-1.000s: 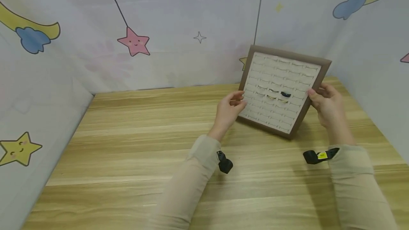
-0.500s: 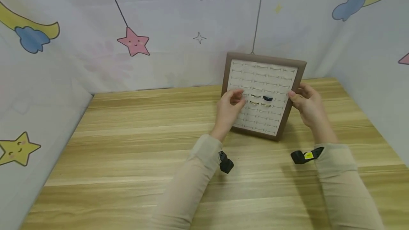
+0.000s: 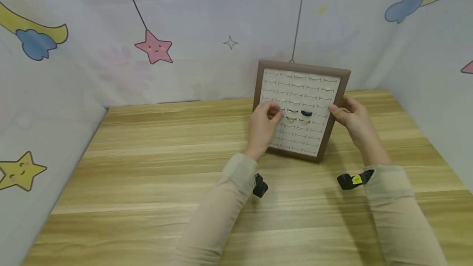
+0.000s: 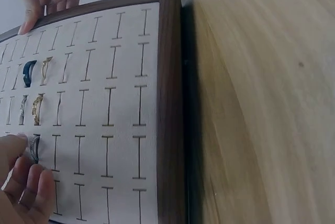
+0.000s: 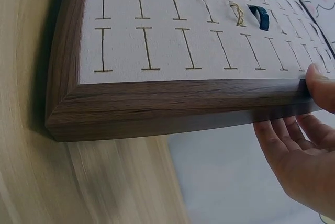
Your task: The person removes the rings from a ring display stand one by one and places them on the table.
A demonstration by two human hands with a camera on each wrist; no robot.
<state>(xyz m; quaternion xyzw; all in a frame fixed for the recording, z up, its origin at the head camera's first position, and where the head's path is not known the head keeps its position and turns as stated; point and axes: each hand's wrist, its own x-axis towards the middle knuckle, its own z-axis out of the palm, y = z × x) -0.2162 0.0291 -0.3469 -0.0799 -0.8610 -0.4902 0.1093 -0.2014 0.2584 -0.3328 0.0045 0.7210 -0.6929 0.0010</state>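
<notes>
A ring tray [image 3: 303,65] with a brown wooden frame and a white slotted insert stands tilted up, its lower edge on the wooden table [image 3: 148,155]. My right hand [image 3: 351,118] grips its right edge, thumb on the front and fingers behind [image 5: 301,156]. My left hand [image 3: 271,114] lies on the insert's left side and pinches a silver ring [image 4: 34,148] in its slot. Close by sit a dark blue ring [image 3: 306,113] and gold rings [image 3: 292,118]. The wrist views show the frame [image 4: 170,103], blue ring [image 5: 260,17] and gold ring [image 4: 37,108].
Cloth walls printed with stars and moons [image 3: 153,48] close in the table at the back, left and right. The tray stands near the back wall, right of centre. Black wrist straps [image 3: 347,180] hang from both sleeves.
The tray has shifted left and now faces me more squarely. My left hand has left the tray's left edge and come onto the insert, at the silver ring. My right hand followed, still on the right edge.
</notes>
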